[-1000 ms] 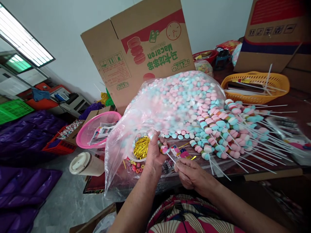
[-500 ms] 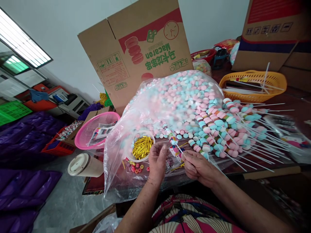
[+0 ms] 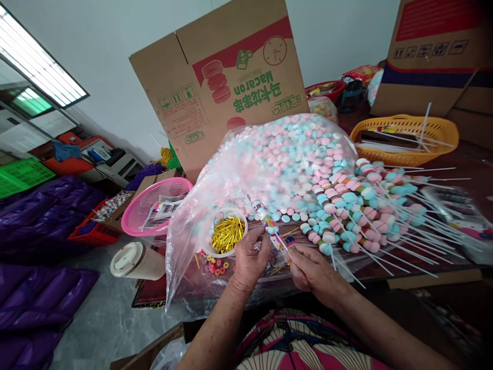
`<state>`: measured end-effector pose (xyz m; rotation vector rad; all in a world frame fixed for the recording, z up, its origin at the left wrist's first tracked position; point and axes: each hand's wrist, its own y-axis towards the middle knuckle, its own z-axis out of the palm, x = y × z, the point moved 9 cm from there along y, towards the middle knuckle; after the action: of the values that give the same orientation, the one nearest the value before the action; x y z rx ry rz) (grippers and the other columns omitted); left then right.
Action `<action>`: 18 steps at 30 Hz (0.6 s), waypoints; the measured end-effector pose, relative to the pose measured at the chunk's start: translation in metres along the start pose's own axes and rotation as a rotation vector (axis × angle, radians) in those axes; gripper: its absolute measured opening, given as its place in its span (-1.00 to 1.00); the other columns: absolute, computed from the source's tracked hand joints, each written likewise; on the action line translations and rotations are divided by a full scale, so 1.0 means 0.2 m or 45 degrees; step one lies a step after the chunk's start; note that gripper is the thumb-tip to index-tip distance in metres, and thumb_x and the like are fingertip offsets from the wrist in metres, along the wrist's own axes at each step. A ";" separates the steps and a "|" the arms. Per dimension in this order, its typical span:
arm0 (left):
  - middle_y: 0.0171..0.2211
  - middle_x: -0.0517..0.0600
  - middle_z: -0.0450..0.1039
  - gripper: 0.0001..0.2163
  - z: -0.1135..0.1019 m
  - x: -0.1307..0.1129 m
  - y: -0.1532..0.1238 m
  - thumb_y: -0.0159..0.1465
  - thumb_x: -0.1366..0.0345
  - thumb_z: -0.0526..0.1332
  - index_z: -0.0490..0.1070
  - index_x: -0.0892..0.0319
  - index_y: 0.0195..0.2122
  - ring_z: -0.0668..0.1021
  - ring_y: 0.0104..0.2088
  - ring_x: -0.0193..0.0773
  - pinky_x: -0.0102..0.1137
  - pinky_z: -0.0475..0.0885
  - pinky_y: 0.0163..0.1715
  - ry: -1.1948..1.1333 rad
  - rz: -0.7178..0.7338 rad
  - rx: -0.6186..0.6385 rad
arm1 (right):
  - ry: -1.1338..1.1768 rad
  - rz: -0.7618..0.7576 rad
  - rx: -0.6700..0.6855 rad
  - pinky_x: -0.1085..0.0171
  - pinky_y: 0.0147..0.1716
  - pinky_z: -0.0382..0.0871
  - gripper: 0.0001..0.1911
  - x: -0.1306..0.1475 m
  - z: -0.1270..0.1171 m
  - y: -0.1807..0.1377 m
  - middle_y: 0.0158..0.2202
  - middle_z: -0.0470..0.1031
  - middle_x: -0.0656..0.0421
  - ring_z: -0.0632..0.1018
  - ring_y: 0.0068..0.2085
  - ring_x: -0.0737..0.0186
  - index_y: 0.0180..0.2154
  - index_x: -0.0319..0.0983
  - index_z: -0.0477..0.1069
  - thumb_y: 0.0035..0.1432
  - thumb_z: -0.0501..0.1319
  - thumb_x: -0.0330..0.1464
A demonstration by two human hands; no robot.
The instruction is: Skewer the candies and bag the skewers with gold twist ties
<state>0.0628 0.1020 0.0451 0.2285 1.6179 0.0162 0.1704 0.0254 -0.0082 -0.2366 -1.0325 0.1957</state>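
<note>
My left hand (image 3: 249,259) and my right hand (image 3: 310,268) meet over the table's front edge, both closed on one candy skewer (image 3: 264,217) in a clear sleeve. The skewer points up and left, and its white stick runs down into my right fingers. A small bowl of gold twist ties (image 3: 227,234) sits just left of my left hand. Loose coloured ring candies (image 3: 214,265) lie below the bowl. A big clear bag of pink and blue candies (image 3: 285,154) rises behind my hands. A pile of finished skewers (image 3: 362,210) lies to the right.
A Macaron carton (image 3: 227,87) stands behind the bag. An orange basket (image 3: 408,139) holding white sticks is at the back right. A pink basket (image 3: 154,208), a lidded cup (image 3: 133,259) and purple bags (image 3: 42,216) are at the left. Packets (image 3: 460,216) lie at the far right.
The skewer has swung from lying low between my hands to pointing up and left. My left hand has come down off the twist-tie bowl to pinch the skewer's lower end.
</note>
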 end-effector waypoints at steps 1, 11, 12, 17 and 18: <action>-0.41 -0.03 0.56 -0.83 -0.01 0.00 0.00 -0.03 0.50 0.35 0.58 0.09 -0.42 0.52 -0.36 -0.28 -0.47 0.38 -0.22 -0.023 -0.013 -0.034 | -0.015 -0.008 -0.005 0.43 -0.76 -0.16 -0.56 0.00 0.00 0.00 -0.83 0.07 0.45 -0.02 -0.77 0.53 -0.48 -0.20 0.22 -0.01 0.19 0.04; -0.36 -0.02 0.56 -0.83 -0.04 -0.12 -0.02 0.08 0.39 0.29 0.52 0.12 -0.26 0.57 -0.36 -0.27 -0.42 0.45 -0.25 0.451 0.430 -0.027 | -0.610 -0.300 -0.074 0.35 -0.67 0.00 -0.66 0.10 -0.01 -0.02 -0.74 0.08 0.37 0.11 -0.68 0.41 -0.49 -0.19 0.20 0.19 -0.02 -0.11; -0.36 -0.01 0.57 -0.84 -0.02 -0.16 -0.03 0.12 0.39 0.26 0.51 0.13 -0.25 0.57 -0.37 -0.28 -0.42 0.46 -0.27 0.587 0.547 -0.008 | -0.723 -0.364 -0.096 0.34 -0.64 0.03 -0.67 0.12 -0.01 -0.03 -0.72 0.10 0.34 0.15 -0.66 0.39 -0.50 -0.19 0.19 0.20 -0.04 -0.14; -0.36 0.04 0.56 -0.87 0.07 -0.28 -0.09 0.21 0.43 0.14 0.43 0.20 -0.24 0.59 -0.37 -0.27 -0.45 0.46 -0.34 1.079 0.941 0.012 | -1.145 -0.575 -0.222 0.29 -0.53 0.10 -0.68 0.20 0.01 -0.07 -0.61 0.25 0.24 0.29 -0.54 0.30 -0.52 -0.19 0.14 0.23 -0.11 -0.22; -0.36 0.05 0.56 -0.88 0.09 -0.28 -0.09 0.22 0.43 0.13 0.42 0.21 -0.24 0.59 -0.37 -0.26 -0.44 0.46 -0.34 1.146 0.974 0.020 | -1.190 -0.593 -0.236 0.29 -0.53 0.09 -0.69 0.20 0.01 -0.07 -0.61 0.25 0.24 0.29 -0.54 0.29 -0.52 -0.18 0.13 0.23 -0.11 -0.23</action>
<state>0.0804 0.0725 0.0971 0.9405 2.3129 0.7883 0.1883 0.0226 0.0297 -0.0535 -2.0038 -0.2472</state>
